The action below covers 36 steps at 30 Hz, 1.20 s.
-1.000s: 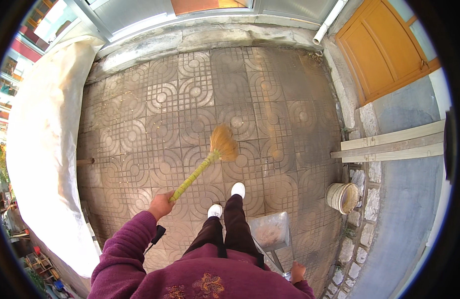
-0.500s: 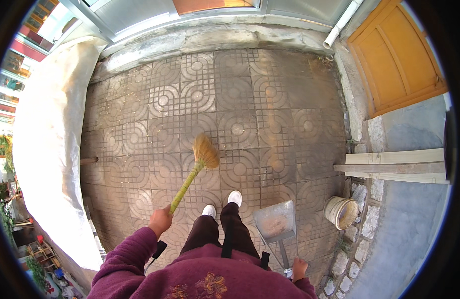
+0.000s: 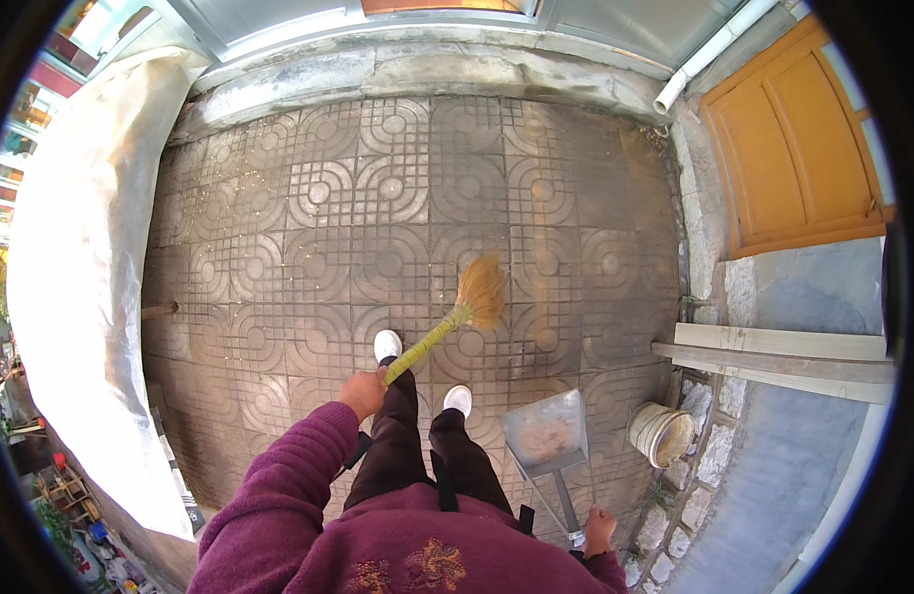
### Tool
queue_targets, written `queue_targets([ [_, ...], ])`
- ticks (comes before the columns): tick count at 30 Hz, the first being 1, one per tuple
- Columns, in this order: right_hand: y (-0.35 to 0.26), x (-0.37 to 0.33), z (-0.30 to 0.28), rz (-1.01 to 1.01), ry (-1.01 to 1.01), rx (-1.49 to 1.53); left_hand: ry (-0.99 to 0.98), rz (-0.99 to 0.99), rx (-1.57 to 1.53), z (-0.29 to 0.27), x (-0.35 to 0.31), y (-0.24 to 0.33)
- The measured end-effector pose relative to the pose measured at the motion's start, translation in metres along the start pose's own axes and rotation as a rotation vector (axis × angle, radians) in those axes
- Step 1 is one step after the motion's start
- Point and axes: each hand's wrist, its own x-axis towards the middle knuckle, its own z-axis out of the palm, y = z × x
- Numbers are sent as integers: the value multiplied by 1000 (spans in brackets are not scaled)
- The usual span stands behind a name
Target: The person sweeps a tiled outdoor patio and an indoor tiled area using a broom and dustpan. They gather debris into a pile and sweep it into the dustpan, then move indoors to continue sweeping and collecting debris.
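Observation:
My left hand (image 3: 362,395) is closed round the yellow-green wrapped handle of a straw broom (image 3: 429,340). The broom slants away to the right, its fanned bristles over the patterned paving in front of my feet. At lower right, my right hand (image 3: 599,531) is curled shut at the upper end of the handle of a metal dustpan (image 3: 548,434). Brownish dirt shows in the pan, which faces away from me beside my right foot. My fingers partly hide the grip.
Small pale bits dot the tiled paving (image 3: 318,262), mostly at left. White sheeting (image 3: 81,287) borders the left side. A bucket (image 3: 661,434) and wooden boards (image 3: 774,356) stand along the right wall. A stone step (image 3: 407,74) runs across the far side, near an orange door (image 3: 794,139).
My left hand and the broom have swung to the right, the bristles moving across the tiles. My left foot has stepped forward. The dustpan stays beside me on the right.

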Motion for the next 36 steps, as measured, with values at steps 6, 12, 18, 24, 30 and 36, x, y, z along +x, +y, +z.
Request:
queue_targets([
  [6, -32, -32, 9, 35, 64, 30, 49, -163, 57, -44, -40, -79],
  [12, -62, -38, 41, 85, 114, 10, -6, -244, 2, -78, -94, -117],
  [18, -107, -28, 53, -24, 19, -203, -5, -179, -33, -87, -47, -145],
  [24, -157, -24, 61, -135, 48, -299, 51, -337, 34, -118, -34, -237],
  [30, -218, -21, 84, -102, 11, -144, 162, -497, 102, -161, -30, -328],
  [36, -244, 21, 89, -119, -58, -151, 248, -542, -8, -198, -47, -334],
])
